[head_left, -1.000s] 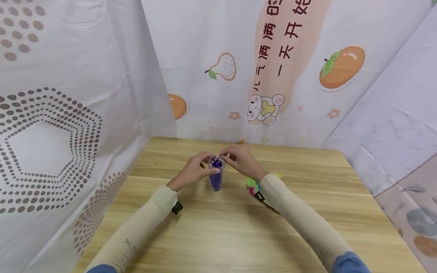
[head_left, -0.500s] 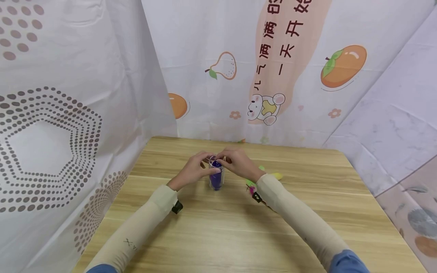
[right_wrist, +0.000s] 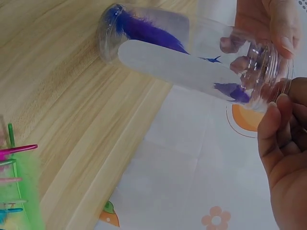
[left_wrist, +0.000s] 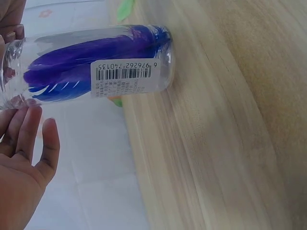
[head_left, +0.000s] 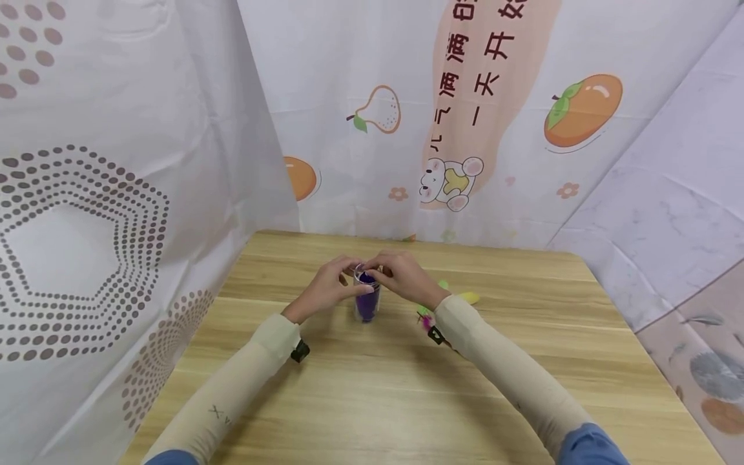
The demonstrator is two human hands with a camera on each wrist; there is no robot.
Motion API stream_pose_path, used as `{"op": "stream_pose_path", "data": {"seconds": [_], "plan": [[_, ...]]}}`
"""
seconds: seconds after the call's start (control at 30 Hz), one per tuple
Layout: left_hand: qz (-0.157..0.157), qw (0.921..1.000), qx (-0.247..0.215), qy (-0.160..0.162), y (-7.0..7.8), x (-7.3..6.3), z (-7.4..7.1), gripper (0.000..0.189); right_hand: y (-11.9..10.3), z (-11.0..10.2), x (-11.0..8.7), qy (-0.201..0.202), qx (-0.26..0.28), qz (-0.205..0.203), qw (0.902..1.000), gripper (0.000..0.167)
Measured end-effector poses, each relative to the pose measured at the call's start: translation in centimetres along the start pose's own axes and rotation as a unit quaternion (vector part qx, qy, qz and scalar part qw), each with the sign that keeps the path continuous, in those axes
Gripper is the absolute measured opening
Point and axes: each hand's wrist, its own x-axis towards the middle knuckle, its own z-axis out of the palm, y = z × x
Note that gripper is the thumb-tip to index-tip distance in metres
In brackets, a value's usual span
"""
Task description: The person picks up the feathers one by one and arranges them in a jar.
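Clear, cylindrical glass-like jar (head_left: pixel 367 305) of purple-blue feathers (left_wrist: pixel 67 61) stands upright between: my left hand (head_left: pixel 329 284) wraps its top, right hand (head_left: pixel 405 276) curls at its mouth, can't tell holding what.

The worktop (head_left: pixel 360 387) is pale wood with yellowish-brown grain running across it, and its far right corner is rounded. Toward the far edge a clear jar (head_left: pixel 367 305) stands upright, its base resting on the wood. To the jar's right lies a loose group of bright feathers (right_wrist: pixel 29 194), partly hidden in the head view, with green, yellow and magenta showing; their thin coloured quills (right_wrist: pixel 21 149) point roughly the same way.
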Motion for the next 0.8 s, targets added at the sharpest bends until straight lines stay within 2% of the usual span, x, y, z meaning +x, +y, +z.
{"op": "stream_pose_path", "data": {"seconds": [0.2,0.43,0.8], "plan": [[-0.014,0.9999,-0.003,0.003,0.0,-0.1,0.1,0.056,0.2,-0.8,-0.5,0.013,-0.005,0.019,0.9997,0.016],[-0.017,0.9998,-0.007,0.01,-0.1,0.0,0.3,0.056,1.3,-2.0,-1.7,0.038,-0.019,0.029,0.9987,0.016],[-0.014,0.9998,-0.007,0.012,0.1,-0.2,0.2,0.058,2.8,-3.6,-4.4,0.04,-0.028,0.07,0.9963,0.014]]}}
